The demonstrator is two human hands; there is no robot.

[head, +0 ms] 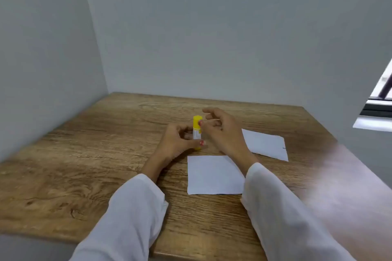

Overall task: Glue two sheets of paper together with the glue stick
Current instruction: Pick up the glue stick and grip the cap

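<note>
A yellow glue stick (197,127) stands upright near the middle of the wooden table (84,176), with its cap on. My left hand (177,144) grips its lower body, thumb across the front. My right hand (220,131) is at the cap, thumb touching it and the other fingers spread above. One white sheet of paper (214,175) lies flat in front of the hands. A second white sheet (267,144) lies to the right, partly hidden by my right hand.
Grey walls close off the table at the back and on the left. A window edge (379,101) shows at the far right. The table's front edge runs below my white sleeves.
</note>
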